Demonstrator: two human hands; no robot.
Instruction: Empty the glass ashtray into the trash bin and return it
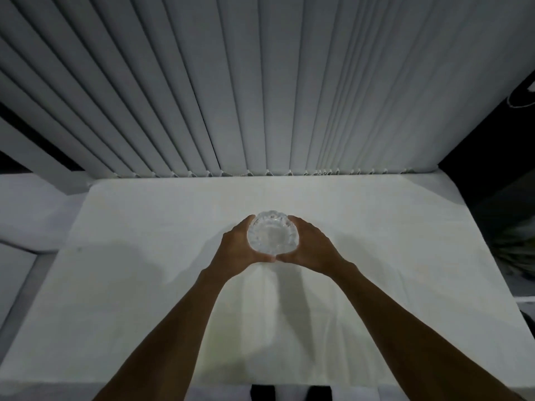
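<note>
Nearest the person, two bare forearms reach out over the near edge of the white-covered worktop [144, 285], converging toward its middle. Farther in, the left hand [236, 244] and the right hand [311, 247] cup the glass ashtray [272, 231] between them, one on each side, thumbs meeting at its near edge and fingers curled round its far rim; both hands are half closed, wrapped on the glass rather than clenched. The ashtray sits at about the centre of the cloth, and whether it rests on the cloth or is held just clear of it I cannot tell. Its bowl looks clear and pale, with no ash or stubs that I can make out, though the light is dim and the cut glass glares. No trash bin shows anywhere in view. Judging from that, this is either the pick-up at the start or the set-down at the end, and the seemingly clean bowl leans me toward the return. If so, the next move calls for a gentle release, both hands opening outward without nudging the glass. If not, it calls for a level lift so nothing spills. Beyond, at the far edge, pale vertical blinds [260, 82] hang down to the worktop.
</note>
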